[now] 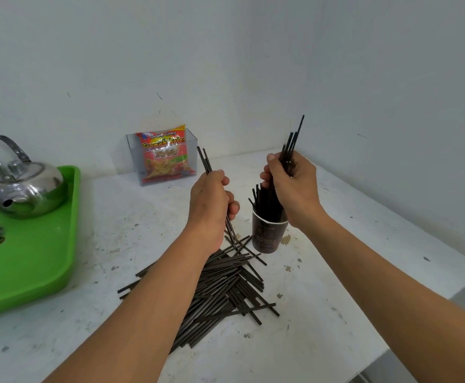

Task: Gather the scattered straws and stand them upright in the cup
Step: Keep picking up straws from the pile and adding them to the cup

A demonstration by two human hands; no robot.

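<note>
My left hand curled round a few thin, straight black straws, just left of the dark paper cup. My right hand clutched a thicker bundle standing in that cup. More lay in a loose, crisscrossed heap nearer me on the scuffed white table. Far left, a shiny metal kettle sat on a glossy green tray; a snack packet stood in a clear box against the pale wall.

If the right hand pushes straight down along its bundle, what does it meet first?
Probably the cup, directly beneath the right hand; its bundle seems already to reach inside the rim, though depth is unclear.
</note>
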